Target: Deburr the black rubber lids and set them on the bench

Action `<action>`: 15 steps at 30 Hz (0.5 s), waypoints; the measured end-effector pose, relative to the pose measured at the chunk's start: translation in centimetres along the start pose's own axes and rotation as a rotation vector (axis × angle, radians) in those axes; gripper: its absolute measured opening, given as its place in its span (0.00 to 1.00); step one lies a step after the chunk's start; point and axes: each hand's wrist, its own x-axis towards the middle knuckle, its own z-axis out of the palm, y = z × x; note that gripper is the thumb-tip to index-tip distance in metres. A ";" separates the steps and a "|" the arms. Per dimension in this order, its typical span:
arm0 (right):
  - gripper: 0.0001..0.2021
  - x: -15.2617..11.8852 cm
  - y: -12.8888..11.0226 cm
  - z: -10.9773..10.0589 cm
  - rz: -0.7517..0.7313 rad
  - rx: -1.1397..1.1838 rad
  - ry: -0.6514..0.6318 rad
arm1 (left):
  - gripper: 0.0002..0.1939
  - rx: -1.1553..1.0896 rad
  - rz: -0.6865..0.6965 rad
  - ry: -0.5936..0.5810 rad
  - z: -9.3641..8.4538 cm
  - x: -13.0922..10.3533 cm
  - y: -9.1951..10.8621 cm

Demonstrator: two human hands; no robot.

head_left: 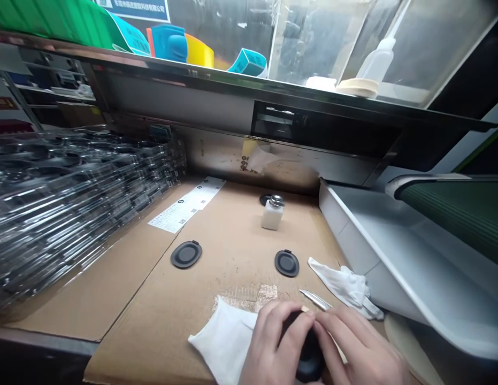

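Observation:
Low in the head view, a rounded black piece is held between my two hands, mostly covered by fingers, so its kind does not show. My left hand wraps it from the left, fingertips on its top. From the right, my right hand presses its fingertips against it near the left ones. A white cloth lies beside and partly under my left hand. Just beyond the hands is a slim silver tool with a pointed tip. Two flat black oval lids with small tabs lie farther out, the other lid straight ahead.
A white square bottle with a metal cap stands in front of another black piece. White gloves lie against a pale bin at right. Stacked clear plastic trays fill the left. A shelf spans overhead.

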 end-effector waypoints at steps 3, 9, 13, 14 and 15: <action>0.07 0.1 -0.5 0.1 -0.050 0.020 0.007 | 0.31 0.128 0.046 -0.109 -2.6 1.1 0.6; 0.07 -0.2 1.5 -2.4 -0.117 0.037 -0.035 | 0.24 0.451 -0.259 0.013 -11.3 9.0 -2.6; 0.09 -0.3 2.9 -4.7 -0.153 -0.023 -0.087 | 0.19 0.461 -0.354 -0.012 -15.7 13.9 -7.8; 0.10 -0.3 3.2 -5.4 -0.137 -0.041 -0.105 | 0.18 0.442 -0.371 -0.022 -16.3 14.5 -8.7; 0.11 -0.3 3.5 -6.1 -0.121 -0.059 -0.128 | 0.17 0.412 -0.383 -0.022 -16.6 15.0 -9.5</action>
